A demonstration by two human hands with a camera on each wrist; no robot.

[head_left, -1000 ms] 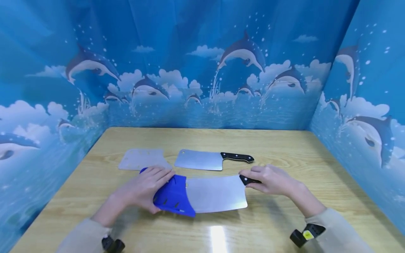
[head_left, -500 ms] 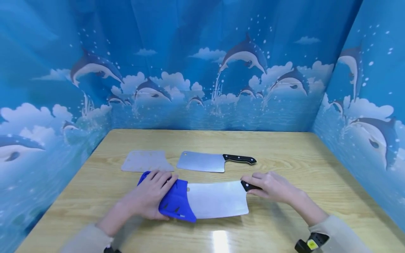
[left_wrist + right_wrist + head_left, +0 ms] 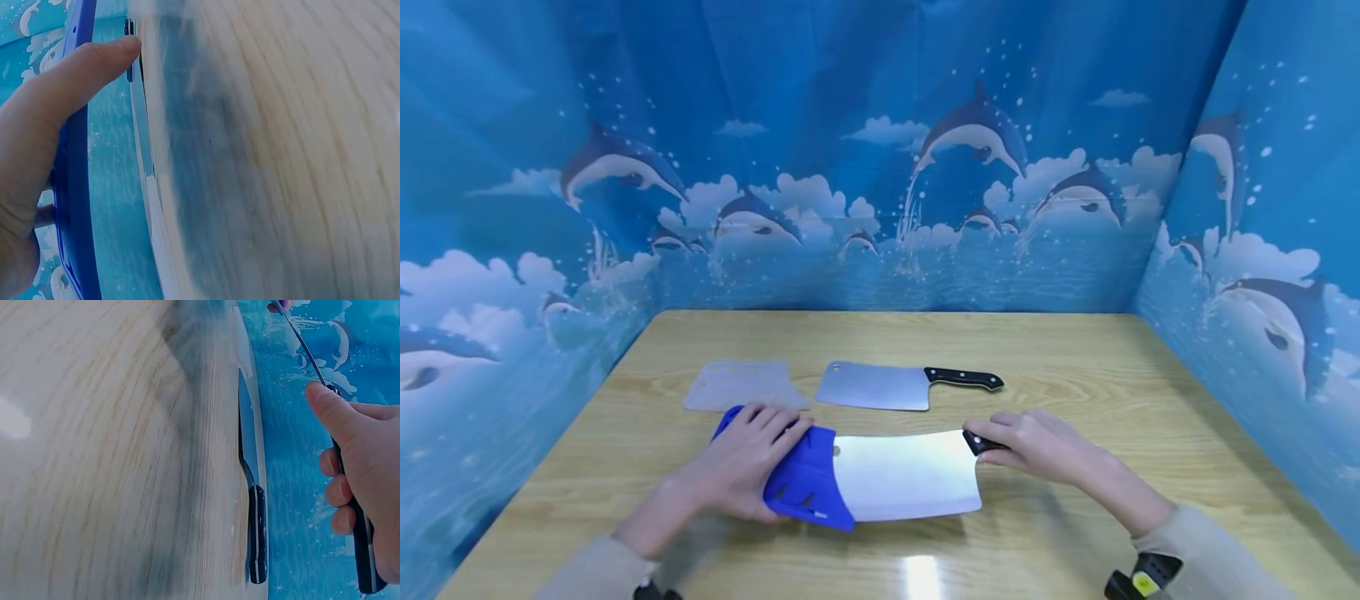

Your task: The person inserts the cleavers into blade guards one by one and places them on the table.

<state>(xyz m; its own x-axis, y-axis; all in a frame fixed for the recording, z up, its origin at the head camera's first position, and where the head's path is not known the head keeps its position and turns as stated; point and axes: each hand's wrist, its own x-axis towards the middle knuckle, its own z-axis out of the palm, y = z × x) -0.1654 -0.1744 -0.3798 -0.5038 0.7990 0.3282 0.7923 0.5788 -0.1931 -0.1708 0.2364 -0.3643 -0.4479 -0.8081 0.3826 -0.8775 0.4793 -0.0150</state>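
My left hand point(image 3: 747, 468) grips a blue plastic blade cover point(image 3: 811, 483) at its left part, thumb at the front edge and fingers over the top. Black handle between thumb and fingers, my right hand point(image 3: 1037, 450) holds a cleaver point(image 3: 904, 477) off the table. Its wide steel blade points left and meets the cover's mouth; a small hole near the blade's end still shows. How much of the blade is inside cannot be told. In the right wrist view the cleaver's handle point(image 3: 362, 550) runs down through the curled fingers.
A second cleaver point(image 3: 872, 387) lies behind the held one, handle to the right. To its left lies a translucent, whitish blade cover point(image 3: 743, 386). The wooden table point(image 3: 1060, 350) is bordered by a blue dolphin-print curtain point(image 3: 850, 167).
The blue cover and the cleaver have stayed end to end, both shifting slightly left and lower in view. Part of that shift is the head camera moving. Both grips look the same.
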